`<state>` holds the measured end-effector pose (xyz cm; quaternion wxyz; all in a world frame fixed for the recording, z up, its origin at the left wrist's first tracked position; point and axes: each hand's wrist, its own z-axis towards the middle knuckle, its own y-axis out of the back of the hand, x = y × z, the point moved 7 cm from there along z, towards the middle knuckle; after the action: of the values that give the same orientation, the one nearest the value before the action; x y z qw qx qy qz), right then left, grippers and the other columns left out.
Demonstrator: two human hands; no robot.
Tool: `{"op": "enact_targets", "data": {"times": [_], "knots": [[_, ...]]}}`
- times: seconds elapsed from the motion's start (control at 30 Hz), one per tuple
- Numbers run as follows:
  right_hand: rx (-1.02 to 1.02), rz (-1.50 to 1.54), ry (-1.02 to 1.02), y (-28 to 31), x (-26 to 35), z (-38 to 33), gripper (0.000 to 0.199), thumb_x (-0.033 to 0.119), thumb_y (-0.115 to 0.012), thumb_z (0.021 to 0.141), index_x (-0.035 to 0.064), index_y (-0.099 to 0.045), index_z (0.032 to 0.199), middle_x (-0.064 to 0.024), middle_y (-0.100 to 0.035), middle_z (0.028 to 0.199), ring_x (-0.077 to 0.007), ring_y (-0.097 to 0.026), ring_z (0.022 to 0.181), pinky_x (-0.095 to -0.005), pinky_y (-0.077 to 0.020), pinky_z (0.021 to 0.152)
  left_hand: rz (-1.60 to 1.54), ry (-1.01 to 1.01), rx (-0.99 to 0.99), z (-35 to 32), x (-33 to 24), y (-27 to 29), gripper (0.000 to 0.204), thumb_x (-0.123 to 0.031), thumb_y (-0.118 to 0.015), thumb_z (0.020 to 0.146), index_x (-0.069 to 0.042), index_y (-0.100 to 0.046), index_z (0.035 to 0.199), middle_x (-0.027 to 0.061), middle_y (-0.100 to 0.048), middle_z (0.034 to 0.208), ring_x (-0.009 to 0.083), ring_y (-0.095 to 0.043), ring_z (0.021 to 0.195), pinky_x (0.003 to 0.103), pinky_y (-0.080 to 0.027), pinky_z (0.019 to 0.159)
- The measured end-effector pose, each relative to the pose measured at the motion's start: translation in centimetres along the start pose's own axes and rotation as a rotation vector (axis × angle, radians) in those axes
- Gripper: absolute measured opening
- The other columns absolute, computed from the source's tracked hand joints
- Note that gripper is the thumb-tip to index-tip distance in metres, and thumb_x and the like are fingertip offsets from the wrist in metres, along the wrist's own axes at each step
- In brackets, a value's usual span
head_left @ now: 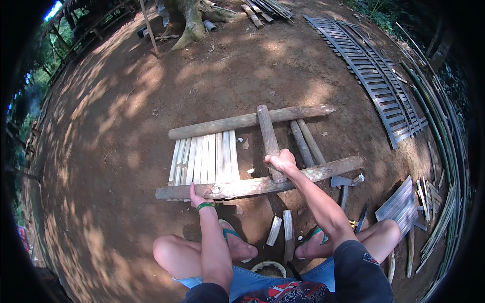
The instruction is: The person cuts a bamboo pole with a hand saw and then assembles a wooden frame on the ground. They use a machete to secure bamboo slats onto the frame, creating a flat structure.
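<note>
The short round log [268, 141] lies crosswise over two long poles on the bare dirt ground [101, 151], its far end resting on the far pole [250, 120] and its near end on the near pole [257, 186]. The right hand [281, 161] is closed around that near end, fingers wrapped over the top in a firm grip, the arm nearly straight and reaching forward from the squat. The left hand [196, 196] lies on the near pole further left, fingers curled over its edge; whether it clamps the pole or merely presses on it I cannot tell. To handle the log well, it seems wise to keep the left hand bearing down so the pole does not roll, and to move the log with the whole arm instead of the wrist alone. Just left of the log a row of pale split bamboo slats [204, 159] spans both poles side by side. Two thinner sticks [305, 142] lie slanted to the right. Loose slats [282, 230] rest between the sandalled feet, and a finished slatted panel [371, 76] lies well apart, upper right.
</note>
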<state>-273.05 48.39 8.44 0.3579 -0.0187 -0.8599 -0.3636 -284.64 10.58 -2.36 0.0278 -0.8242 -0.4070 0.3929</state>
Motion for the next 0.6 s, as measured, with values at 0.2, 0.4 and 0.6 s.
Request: {"op": "enact_targets", "data": {"times": [0.2,0.4,0.6], "knots": [[0.075,0.283,0.02,4.7,3.3,-2.1,0.062,0.039,-0.083,0.07,-0.0131,-0.072,0.102,-0.0241,-0.074,0.102,-0.0328,-0.072,0.097,-0.0421,-0.0545,0.084,0.03,-0.33,0.055,-14.0,-13.1,-10.6,0.093,-0.012,-0.088,0.07,0.014,-0.029,0.136,0.0292,-0.055,0.125,0.0314,-0.067,0.099,0.047,-0.061,0.091],[0.397,0.851,0.131,7.4,11.4,-9.6,0.041,0.028,-0.086,0.081,-0.0008,-0.065,0.1,-0.0089,-0.068,0.076,-0.0159,-0.066,0.06,-0.0308,-0.0537,0.051,0.041,-0.896,0.269,-31.7,-26.6,-19.9,0.103,-0.009,-0.091,0.068,0.017,-0.026,0.145,0.0289,-0.059,0.123,0.0326,-0.066,0.102,0.042,-0.06,0.094],[0.76,1.255,0.176,4.1,19.1,-12.8,0.038,0.03,-0.079,0.089,0.006,-0.058,0.11,-0.0075,-0.065,0.075,-0.0182,-0.064,0.058,-0.0318,-0.0554,0.052,-0.023,-1.417,0.521,-49.3,-31.4,-24.9,0.091,-0.013,-0.097,0.063,0.016,-0.043,0.13,0.0214,-0.067,0.11,0.026,-0.069,0.086,0.037,-0.063,0.079]]}}
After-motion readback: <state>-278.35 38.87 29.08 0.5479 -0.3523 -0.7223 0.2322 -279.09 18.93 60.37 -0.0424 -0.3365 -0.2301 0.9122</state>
